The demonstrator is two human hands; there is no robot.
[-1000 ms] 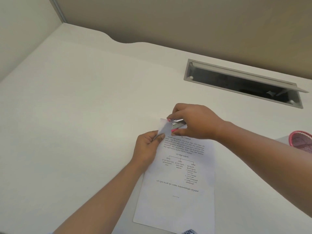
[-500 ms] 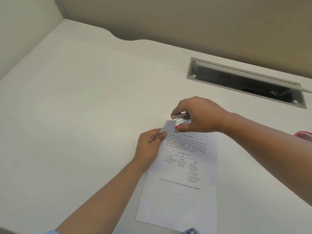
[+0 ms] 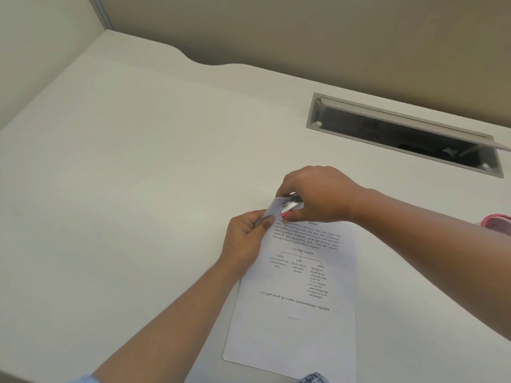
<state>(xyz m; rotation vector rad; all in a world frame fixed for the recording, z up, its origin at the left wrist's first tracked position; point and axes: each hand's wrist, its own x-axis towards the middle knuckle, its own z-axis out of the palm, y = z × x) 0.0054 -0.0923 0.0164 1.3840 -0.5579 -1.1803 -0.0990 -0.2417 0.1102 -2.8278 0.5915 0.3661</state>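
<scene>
The paper [image 3: 298,313] lies flat on the desk [image 3: 138,189], with only its far left corner lifted. The left hand [image 3: 243,239] pinches that corner between the thumb and curled fingers. Just beyond it, the right hand [image 3: 318,194] is curled around a small stapler [image 3: 291,205], whose mouth sits over the raised corner.

Risk: if the pinch slackens, the corner may slide out and the staple may land skewed or miss.

Risk: the left fingertips are close to the mouth, and a hasty squeeze could nip them.

The sheet count cannot be determined.
</scene>
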